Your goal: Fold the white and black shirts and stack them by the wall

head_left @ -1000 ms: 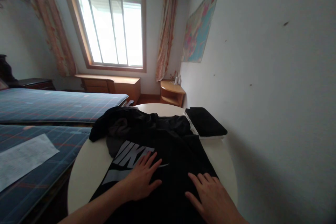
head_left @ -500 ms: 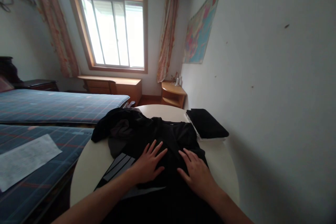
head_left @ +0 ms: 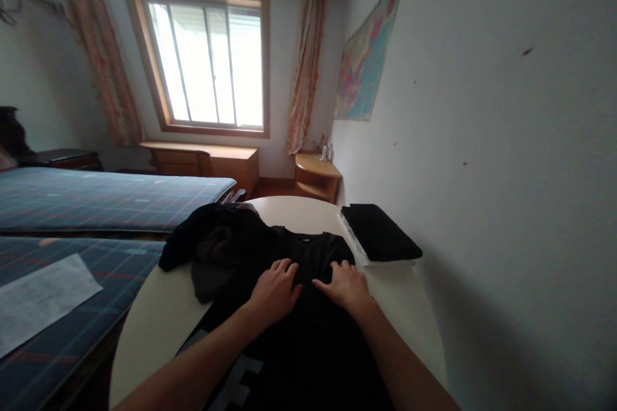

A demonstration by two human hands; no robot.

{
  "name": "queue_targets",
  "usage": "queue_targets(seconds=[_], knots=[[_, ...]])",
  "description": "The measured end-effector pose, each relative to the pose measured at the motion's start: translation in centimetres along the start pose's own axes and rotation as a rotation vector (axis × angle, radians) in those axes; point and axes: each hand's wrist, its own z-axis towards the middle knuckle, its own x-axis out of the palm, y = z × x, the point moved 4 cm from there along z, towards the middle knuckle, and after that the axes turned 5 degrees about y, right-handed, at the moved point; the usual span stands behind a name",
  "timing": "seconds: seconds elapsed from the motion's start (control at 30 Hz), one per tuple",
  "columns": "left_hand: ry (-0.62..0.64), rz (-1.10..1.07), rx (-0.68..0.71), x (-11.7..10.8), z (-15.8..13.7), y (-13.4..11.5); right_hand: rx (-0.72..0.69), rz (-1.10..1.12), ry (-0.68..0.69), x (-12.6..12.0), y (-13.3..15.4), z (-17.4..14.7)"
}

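Observation:
A black short-sleeved shirt (head_left: 318,334) with grey printed patches lies spread over a round cream table (head_left: 414,327), its neckline facing the window. My left hand (head_left: 276,292) rests on the upper part of the shirt, fingers bent and thumb apart. On the shirt's right side, near the shoulder, my right hand (head_left: 346,284) presses down with its thumb stretched out to the left. No cloth shows pinched in either hand. A crumpled heap of dark clothes (head_left: 207,250) touches the shirt's left side.
A folded black garment (head_left: 380,231) sits on something white at the table's right edge, close to the wall. Left of the table are beds with blue plaid mattresses (head_left: 116,189), one bearing a paper sheet (head_left: 48,302). A small wooden corner stand (head_left: 315,170) is beyond.
The shirt has shifted toward me, and its neckline and right shoulder now lie flatter. Both hands have gone from flat, spread fingers to bent ones; the right hand is slightly farther forward.

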Motion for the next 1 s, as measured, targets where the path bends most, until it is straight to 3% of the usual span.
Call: queue_targets(seconds=[0.07, 0.13, 0.3, 0.47, 0.57, 0.67, 0.77, 0.83, 0.9, 1.0], knots=[[-0.024, -0.014, 0.063, 1.4, 2.2, 1.0, -0.021, 0.027, 0.004, 0.6, 0.0, 1.0], [-0.002, -0.03, 0.012, 3.1, 3.5, 2.4, -0.064, 0.087, -0.05, 1.1, -0.6, 1.8], [-0.036, -0.011, -0.13, 4.9, 3.2, 4.7, -0.12, 0.389, -0.199, 1.8, -3.9, 3.2], [-0.015, 0.063, -0.271, 4.1, 1.3, 4.6, -0.027, 0.579, -0.714, -0.9, -7.8, 2.5], [-0.015, 0.096, -0.325, 3.7, 0.7, 4.2, -0.014, 0.637, -0.873, -1.9, -8.7, 1.8], [-0.065, 0.123, -0.273, 3.5, 0.8, 3.7, 0.012, 0.656, -0.767, -1.3, -8.5, 2.0], [-0.12, 0.081, -0.09, 3.6, 1.2, 3.2, 0.05, 0.501, -0.465, 0.4, -7.5, 2.5], [-0.094, 0.024, 0.029, 4.0, 1.3, 3.0, 0.072, 0.358, -0.307, 1.5, -6.9, 2.6], [-0.027, -0.014, 0.105, 4.5, 1.3, 2.8, 0.092, 0.274, -0.225, 2.0, -6.7, 2.5], [0.046, -0.032, 0.158, 5.2, 1.1, 2.8, 0.118, 0.237, -0.223, 1.6, -6.9, 2.4]])
